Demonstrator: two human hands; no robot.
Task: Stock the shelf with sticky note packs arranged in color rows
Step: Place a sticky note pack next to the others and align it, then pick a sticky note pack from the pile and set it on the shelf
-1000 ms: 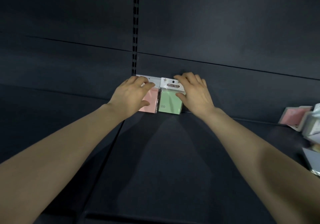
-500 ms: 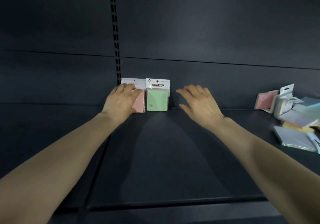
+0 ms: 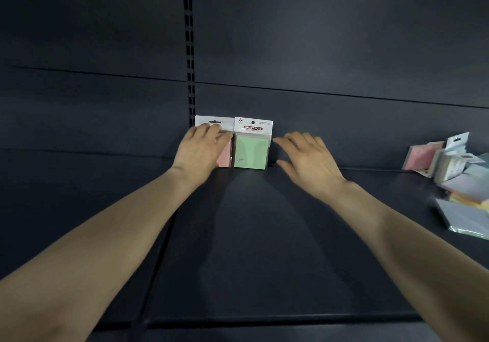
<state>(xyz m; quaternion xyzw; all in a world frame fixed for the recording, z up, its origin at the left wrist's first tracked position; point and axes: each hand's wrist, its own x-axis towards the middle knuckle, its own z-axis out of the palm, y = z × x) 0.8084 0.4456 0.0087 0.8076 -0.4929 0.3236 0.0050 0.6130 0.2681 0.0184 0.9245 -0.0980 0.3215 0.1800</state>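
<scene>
A dark shelf (image 3: 264,249) runs left to right, closed at the far side by a dark back panel (image 3: 344,129). Left of middle, at the far edge, two sticky note packs stand upright and touching: a pink pack (image 3: 226,156) on the left, a green pack (image 3: 250,153) on the right. At the right end lies a loose pile of packs (image 3: 460,190), some leaning, some flat.

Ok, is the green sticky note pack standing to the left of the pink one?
No, the green pack stands upright just right of the pink pack, which the left hand rests on.
</scene>
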